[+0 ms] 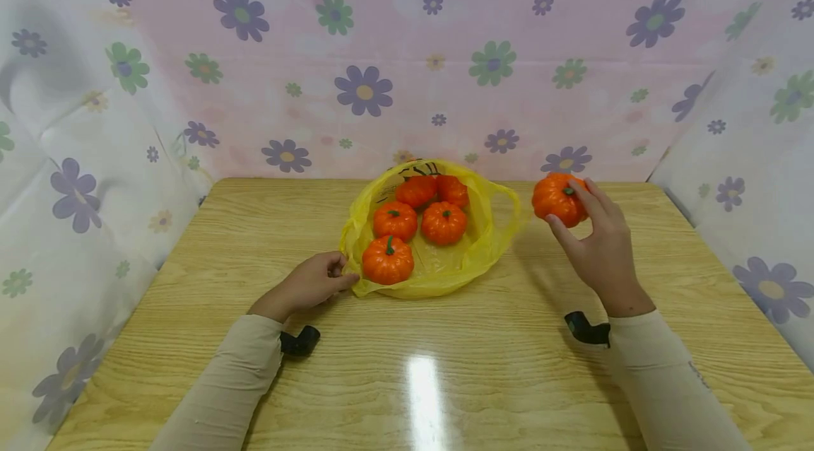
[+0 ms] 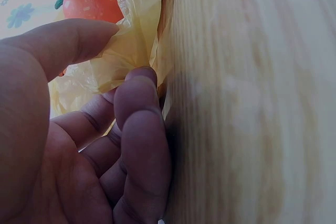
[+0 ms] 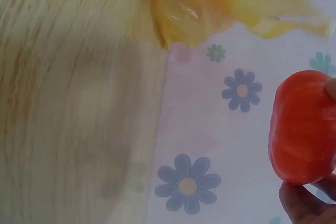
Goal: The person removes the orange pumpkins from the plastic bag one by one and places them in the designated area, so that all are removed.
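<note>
A yellow plastic bag [image 1: 445,284] lies wide open on the table, with several small orange pumpkins inside. One pumpkin [image 1: 388,261] sits at the bag's near left, its green stem upward. My left hand [image 1: 314,280] pinches the bag's left edge; in the left wrist view the thin yellow film [image 2: 123,59] runs between thumb and fingers. To the right of the bag, my right hand [image 1: 600,246] holds another orange pumpkin [image 1: 555,198] above the table, thumb below and fingers over its top. The right wrist view shows that held pumpkin [image 3: 302,129] at its right side, most of the hand out of frame.
The wooden table [image 1: 356,380] ends at a floral curtain [image 1: 407,97] behind, with more floral cloth at both sides. A bag handle loop [image 1: 516,207] sticks out to the right. Black wrist devices [image 1: 588,329] sit at both sleeves.
</note>
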Motion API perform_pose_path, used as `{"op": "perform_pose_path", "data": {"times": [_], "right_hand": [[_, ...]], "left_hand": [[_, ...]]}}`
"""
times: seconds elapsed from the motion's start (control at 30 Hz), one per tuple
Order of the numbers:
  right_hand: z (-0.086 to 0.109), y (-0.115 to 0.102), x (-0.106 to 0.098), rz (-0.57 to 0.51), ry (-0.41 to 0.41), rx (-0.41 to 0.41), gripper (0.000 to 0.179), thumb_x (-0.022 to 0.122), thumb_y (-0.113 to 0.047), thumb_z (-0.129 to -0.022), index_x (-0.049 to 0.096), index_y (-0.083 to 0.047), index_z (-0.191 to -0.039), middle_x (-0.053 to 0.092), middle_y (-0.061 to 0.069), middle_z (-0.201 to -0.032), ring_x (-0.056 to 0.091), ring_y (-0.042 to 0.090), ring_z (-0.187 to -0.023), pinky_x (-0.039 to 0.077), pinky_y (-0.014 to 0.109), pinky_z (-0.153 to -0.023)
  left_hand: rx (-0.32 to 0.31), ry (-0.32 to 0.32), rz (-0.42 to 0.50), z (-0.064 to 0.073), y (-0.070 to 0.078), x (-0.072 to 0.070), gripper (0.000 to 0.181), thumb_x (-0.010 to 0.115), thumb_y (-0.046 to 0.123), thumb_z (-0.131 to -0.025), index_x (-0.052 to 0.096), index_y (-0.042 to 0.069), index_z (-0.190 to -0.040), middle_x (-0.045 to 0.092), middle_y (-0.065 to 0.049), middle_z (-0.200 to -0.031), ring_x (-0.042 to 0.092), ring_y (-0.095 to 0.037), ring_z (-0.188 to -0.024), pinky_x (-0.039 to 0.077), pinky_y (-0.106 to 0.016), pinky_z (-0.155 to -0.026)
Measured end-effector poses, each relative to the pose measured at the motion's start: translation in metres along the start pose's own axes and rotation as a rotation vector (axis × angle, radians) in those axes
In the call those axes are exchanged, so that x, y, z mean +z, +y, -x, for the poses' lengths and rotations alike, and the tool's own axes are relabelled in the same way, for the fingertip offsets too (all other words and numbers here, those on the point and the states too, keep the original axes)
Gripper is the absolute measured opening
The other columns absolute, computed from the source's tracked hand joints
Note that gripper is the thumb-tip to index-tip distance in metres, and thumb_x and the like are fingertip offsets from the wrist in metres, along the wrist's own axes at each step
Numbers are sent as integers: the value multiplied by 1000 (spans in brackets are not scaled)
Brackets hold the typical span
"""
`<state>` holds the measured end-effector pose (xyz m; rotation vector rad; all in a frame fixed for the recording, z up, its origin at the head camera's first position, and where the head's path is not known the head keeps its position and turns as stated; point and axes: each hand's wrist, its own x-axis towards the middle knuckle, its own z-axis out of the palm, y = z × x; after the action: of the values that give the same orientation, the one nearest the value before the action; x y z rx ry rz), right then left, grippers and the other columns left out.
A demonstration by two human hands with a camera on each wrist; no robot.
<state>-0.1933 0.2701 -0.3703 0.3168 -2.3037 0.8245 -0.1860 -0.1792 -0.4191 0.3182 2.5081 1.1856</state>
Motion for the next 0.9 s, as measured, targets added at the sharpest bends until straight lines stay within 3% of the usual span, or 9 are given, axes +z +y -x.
{"op": "perform_pose_path", "data": {"times": [0.23,0.33,0.4,0.47,0.57,0.63,0.9], "right_hand": [[1,11,0,-30,-66,96,62,78,-18,-88,52,-5,-143,46,27,-149,43,51,-136,38,67,-105],[1,18,1,-37,-101,141,63,76,-22,-91,50,-6,-145,49,24,-147,49,46,-131,45,41,-108],[2,22,1,-27,-133,169,63,74,-25,-92,48,-7,-147,50,23,-146,52,44,-126,47,34,-101],[2,25,1,-24,-175,199,65,72,-28,-94,45,-6,-149,50,24,-146,53,44,-123,47,35,-97],[3,28,0,-28,-240,233,66,69,-30,-96,41,-4,-150,46,28,-147,50,47,-124,46,58,-96],[3,30,0,-36,-278,251,67,67,-30,-97,39,-2,-151,43,30,-148,48,49,-124,44,66,-95],[5,36,3,-35,-386,315,70,65,-32,-98,33,-1,-153,35,32,-153,39,54,-133,38,69,-102]], "left_hand": [[-3,-1,-3,0,-1,0,29,66,32,-98,50,11,-85,49,1,-72,46,-14,-55,37,-25,-52],[-11,-4,2,0,-2,0,29,66,33,-98,51,11,-86,50,1,-72,46,-14,-55,37,-25,-51],[-15,-7,8,-1,-2,0,28,65,33,-98,51,11,-86,50,1,-73,47,-14,-55,37,-25,-51],[-19,-8,12,-1,-1,0,28,65,33,-98,52,11,-87,50,1,-72,47,-13,-55,37,-25,-51],[-21,-9,16,0,0,0,28,66,33,-98,52,12,-86,50,1,-71,47,-13,-55,37,-25,-51],[-20,-8,16,0,1,-1,29,66,33,-98,52,11,-86,50,1,-69,47,-13,-55,37,-25,-51],[-18,-2,6,1,2,-1,29,66,33,-98,52,11,-86,50,1,-69,47,-13,-55,37,-25,-51]]}}
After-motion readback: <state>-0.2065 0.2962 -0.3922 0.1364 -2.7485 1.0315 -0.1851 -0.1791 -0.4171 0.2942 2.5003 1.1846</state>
